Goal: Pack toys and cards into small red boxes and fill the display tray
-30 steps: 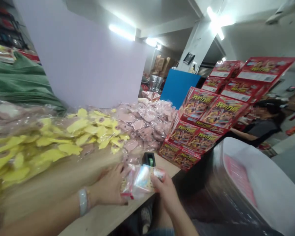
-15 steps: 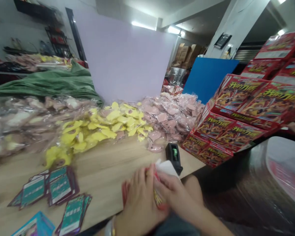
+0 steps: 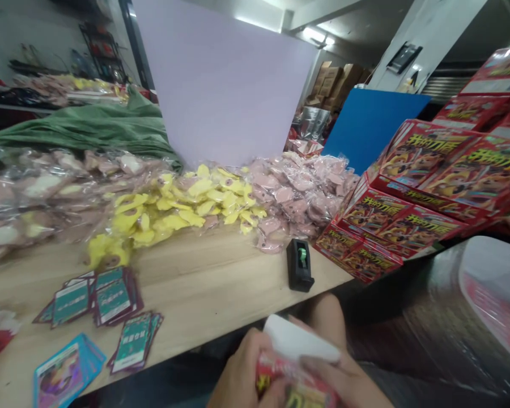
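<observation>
Left hand (image 3: 238,377) is curled, fingers bent around the left end of a red packet (image 3: 300,391); some fingers are out of sight behind it. Right hand (image 3: 348,377) is also mostly closed, fingers folded over the packet's right side. Packet sits between both hands, below the near edge of the table (image 3: 212,283). White piece (image 3: 300,339) sticks up between the hands, touching the packet; can't tell if it's a flap or separate.

Changes: half a second ago both hands were at the table edge, packet near the tape dispenser (image 3: 300,266). Now hands and packet are lower, off the edge, and the dispenser is fully exposed, on the table ahead of the hands. A second ago the left hand was spread over the tabletop.

Same as half a second ago: green cards (image 3: 114,297) in stacks well left of the left hand, blue cards (image 3: 63,374) farther left and nearer the person. Yellow bags (image 3: 187,207) and pink bags (image 3: 297,192) heaped beyond the hands; red boxes (image 3: 378,209) stacked ahead and right of the right hand.
</observation>
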### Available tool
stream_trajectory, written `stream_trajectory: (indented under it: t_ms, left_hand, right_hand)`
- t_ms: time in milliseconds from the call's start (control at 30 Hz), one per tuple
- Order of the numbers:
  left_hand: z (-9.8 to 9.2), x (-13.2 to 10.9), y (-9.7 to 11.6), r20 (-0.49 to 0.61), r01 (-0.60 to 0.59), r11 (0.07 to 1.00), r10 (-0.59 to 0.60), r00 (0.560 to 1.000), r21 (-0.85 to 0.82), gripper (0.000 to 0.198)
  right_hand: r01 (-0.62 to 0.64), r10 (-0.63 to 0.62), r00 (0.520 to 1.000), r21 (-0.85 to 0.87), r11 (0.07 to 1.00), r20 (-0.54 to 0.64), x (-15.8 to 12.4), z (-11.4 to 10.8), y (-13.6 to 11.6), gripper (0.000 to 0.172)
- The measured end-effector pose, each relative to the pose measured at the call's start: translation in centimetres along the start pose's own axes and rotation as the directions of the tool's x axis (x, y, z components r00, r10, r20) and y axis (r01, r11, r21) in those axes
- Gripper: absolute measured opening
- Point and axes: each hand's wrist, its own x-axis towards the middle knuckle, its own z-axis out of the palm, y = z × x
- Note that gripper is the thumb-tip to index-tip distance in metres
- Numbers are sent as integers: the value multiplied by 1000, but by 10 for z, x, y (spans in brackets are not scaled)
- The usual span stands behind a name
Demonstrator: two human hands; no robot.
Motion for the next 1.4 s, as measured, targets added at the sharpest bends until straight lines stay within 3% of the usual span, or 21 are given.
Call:
stream_trajectory:
  t_ms: [67, 100, 167, 233, 367, 467, 533, 667, 767, 833, 900, 1000, 1133, 1233, 1267, 1333, 1400]
  left_hand:
    - [11, 7, -7, -32, 105, 992, -107, 994, -77, 35]
    - [15, 8, -10, -68, 136, 983, -146, 987, -124, 50]
    - [20, 7, -14, -130, 182, 962, -211, 969, -205, 87]
    - [18, 1, -13, -131, 211, 951, -244, 961, -226, 107]
    - [4, -9, -3, -71, 245, 951, -262, 963, -187, 115]
    - [-5, -14, 5, -64, 246, 948, -264, 962, -203, 117]
    - [-6, -17, 7, -94, 228, 952, -251, 964, -204, 113]
    - [-1, -23, 7, -170, 226, 942, -273, 947, -250, 118]
    - [4, -22, 4, -261, 157, 940, -240, 935, -302, 115]
    - [5, -20, 1, -255, 123, 923, -226, 940, -364, 100]
    - [4, -17, 0, -197, 144, 893, -247, 949, -425, 82]
    - [6, -14, 0, -143, 179, 888, -260, 955, -423, 74]
    - [13, -15, -1, -177, 157, 922, -230, 957, -353, 82]
    - [-1, -18, 3, -247, 84, 928, -183, 952, -363, 82]
    - [-13, -18, 6, -182, 60, 923, -138, 974, -381, 75]
    - [-44, -15, 15, 49, 11, 940, 7, 999, -342, 47]
    - [-76, -3, 24, 168, -102, 983, 127, 978, -150, 28]
  right_hand:
    - [-58, 62, 979, -27, 998, 194, 6, -6, -2, 42]
    - [-59, 78, 960, -78, 995, 268, 10, -8, -5, 42]
    - [-11, 78, 948, -212, 977, 310, 17, -7, -10, 44]
    - [62, 40, 961, -354, 933, 273, 20, -1, -16, 40]
    - [176, -21, 953, -496, 850, 302, 24, 13, -27, 38]
    - [80, 62, 943, -403, 912, 327, 26, 19, -34, 38]
    - [45, 103, 932, -393, 918, 349, 27, 21, -39, 39]
    - [107, 77, 909, -407, 907, 409, 22, 26, -50, 43]
    - [140, 61, 888, -396, 907, 455, 18, 28, -49, 49]
    - [96, 59, 926, -385, 918, 372, 16, 25, -41, 47]
    - [-6, 75, 977, -327, 945, 198, 16, 20, -31, 36]
    - [-108, 120, 992, -222, 969, 39, 15, 11, -22, 24]
    - [4, 31, 993, -302, 953, 111, 7, 11, -24, 24]
    - [134, -65, 981, -388, 912, 184, -3, 6, -20, 24]
    - [112, -69, 990, -400, 910, 120, -4, 0, -16, 27]
    - [-18, -42, 989, -388, 922, -145, 2, -20, -8, 35]
    - [-141, -18, 911, -352, 925, -412, 22, -44, 0, 40]
